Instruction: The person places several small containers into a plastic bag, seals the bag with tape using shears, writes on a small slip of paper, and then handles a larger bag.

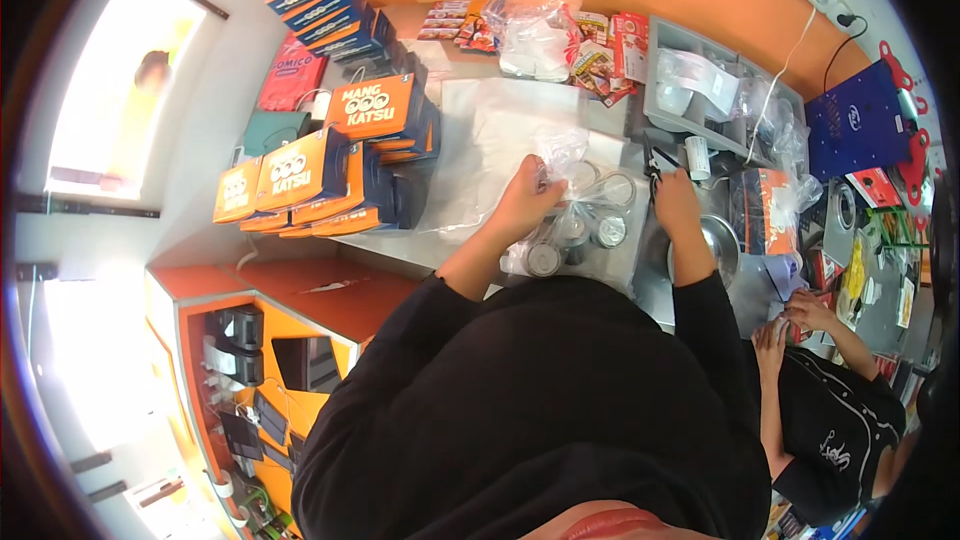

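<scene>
My left hand point(534, 191) grips the gathered top of a clear plastic bag point(574, 202) in front of my body. Inside it are several cup-like containers or cans with round lids, among them a silver-topped can point(611, 231) and another round lid point(542, 260) near the counter edge. My right hand point(676, 202) is closed around the handles of black scissors point(654, 159), just right of the bag. The scissor blades point away from me and look parted. Beneath and beyond the bag lie flat clear plastic bags point(495, 135), spread on the counter.
Stacked orange-and-navy boxes point(300, 169) bearing writing stand at left. A grey divided bin point(660, 101) holds plastic-wrapped items at back right, with a white paper roll point(697, 157) before it. A metal bowl point(716, 240) sits beside my right wrist. A co-worker's hands point(795, 319) handle something at right.
</scene>
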Action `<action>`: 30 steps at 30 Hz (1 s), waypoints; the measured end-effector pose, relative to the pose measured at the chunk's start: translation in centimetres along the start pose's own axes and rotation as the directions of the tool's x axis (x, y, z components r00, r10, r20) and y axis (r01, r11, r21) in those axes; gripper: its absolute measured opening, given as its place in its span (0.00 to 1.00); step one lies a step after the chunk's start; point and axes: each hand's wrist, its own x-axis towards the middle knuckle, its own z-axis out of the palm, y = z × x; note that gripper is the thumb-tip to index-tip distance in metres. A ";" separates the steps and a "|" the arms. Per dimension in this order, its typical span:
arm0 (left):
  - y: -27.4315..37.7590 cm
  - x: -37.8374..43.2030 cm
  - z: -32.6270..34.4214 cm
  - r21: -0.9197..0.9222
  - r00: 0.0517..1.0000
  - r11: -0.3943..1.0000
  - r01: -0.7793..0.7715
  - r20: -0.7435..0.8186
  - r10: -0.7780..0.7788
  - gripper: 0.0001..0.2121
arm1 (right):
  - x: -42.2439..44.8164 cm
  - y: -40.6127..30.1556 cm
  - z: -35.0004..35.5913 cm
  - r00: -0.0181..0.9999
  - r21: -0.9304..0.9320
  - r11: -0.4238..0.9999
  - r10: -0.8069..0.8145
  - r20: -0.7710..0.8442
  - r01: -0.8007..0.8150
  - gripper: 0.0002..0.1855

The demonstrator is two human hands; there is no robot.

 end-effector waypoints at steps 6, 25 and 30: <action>1.5 -0.6 0.3 0.114 0.999 0.993 -0.021 -0.031 0.024 0.19 | 0.3 -12.4 -6.9 0.838 0.546 0.655 -0.514 -0.185 0.522 0.12; 3.3 -1.6 0.5 0.282 0.989 0.957 -0.065 -0.111 0.100 0.19 | 1.1 -1.7 -5.6 0.945 0.250 0.959 -0.047 -0.322 0.133 0.30; 6.0 -2.5 1.1 0.109 0.996 0.992 -0.063 -0.064 0.070 0.23 | -2.6 -2.7 -6.5 0.973 0.423 0.886 -0.109 -0.204 0.188 0.29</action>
